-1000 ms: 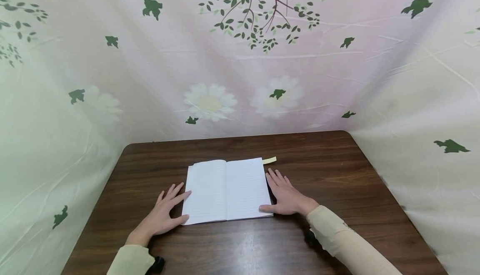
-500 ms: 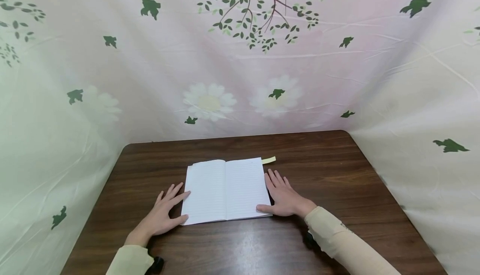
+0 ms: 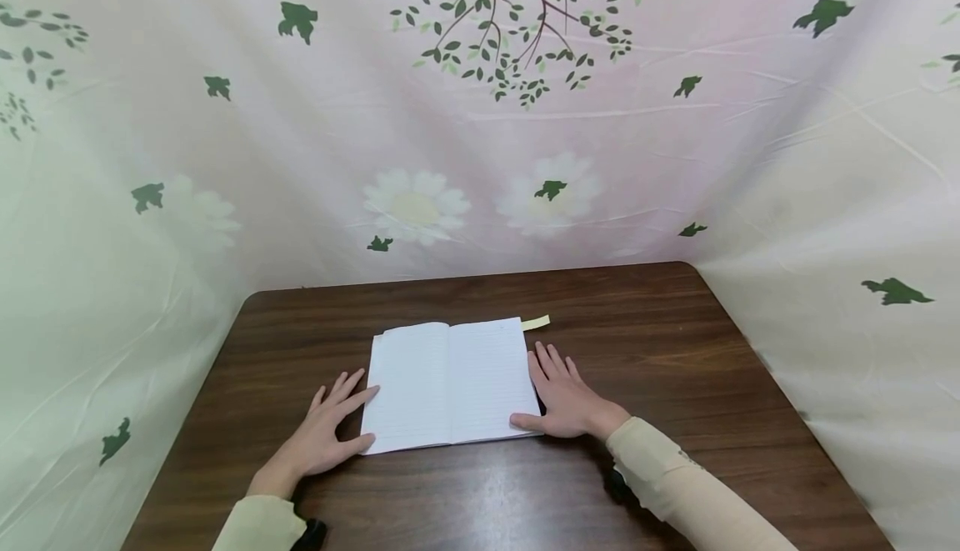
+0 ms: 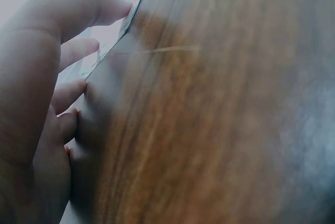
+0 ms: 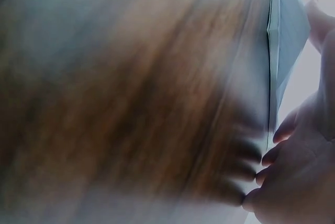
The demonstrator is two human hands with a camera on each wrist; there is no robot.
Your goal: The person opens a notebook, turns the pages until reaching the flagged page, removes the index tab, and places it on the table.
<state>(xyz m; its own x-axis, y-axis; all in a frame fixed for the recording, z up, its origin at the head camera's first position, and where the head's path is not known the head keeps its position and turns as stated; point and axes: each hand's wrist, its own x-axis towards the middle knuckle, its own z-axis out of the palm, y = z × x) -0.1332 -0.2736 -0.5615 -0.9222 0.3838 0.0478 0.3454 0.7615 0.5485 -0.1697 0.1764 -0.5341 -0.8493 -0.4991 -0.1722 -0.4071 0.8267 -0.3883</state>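
Observation:
An open lined notebook (image 3: 487,380) lies flat on the brown wooden table, its blank white pages facing up. A pale yellow strip (image 3: 536,323) sticks out past its upper right corner. At the left edge my left hand (image 3: 315,443) is spread, with thumb and index fingertips on the page margin and the other fingers beside it on the table. On the opposite side my right hand (image 3: 568,405) rests with its thumb over the lower right corner of the page. Its other fingers stretch along the right edge. The left wrist view shows the left thumb (image 4: 99,7) at the notebook's edge.
The wooden table (image 3: 637,309) has rounded far corners. A pale cloth (image 3: 315,142) printed with leaves and daisies hangs behind it and on both sides. Dark bands (image 3: 309,534) sit at the wrists by the light sleeves.
The head view shifts very slightly. Both hands stay at the notebook's sides, the right thumb lying a touch further in over the page.

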